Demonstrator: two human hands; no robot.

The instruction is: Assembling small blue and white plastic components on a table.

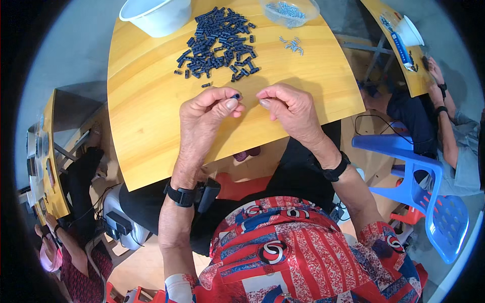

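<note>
My left hand (206, 112) pinches a small black plastic part (235, 96) between thumb and forefinger, its round end showing. A short gap to the right, my right hand (293, 108) has its thumb and forefinger pressed together; whatever may be between them is too small to make out. Both hands are above the near half of the yellow wooden table (151, 136). Beyond them lies a loose pile of similar black parts (217, 45), with one stray part (206, 85) just off my left fingers. Several small silver screws (293, 45) are scattered to the right of the pile.
A white tub (156, 20) stands at the far left of the table, and a clear plastic bowl (290, 12) of silver screws at the far right. A blue plastic chair (414, 166) is to the right. Other people sit at tables on both sides.
</note>
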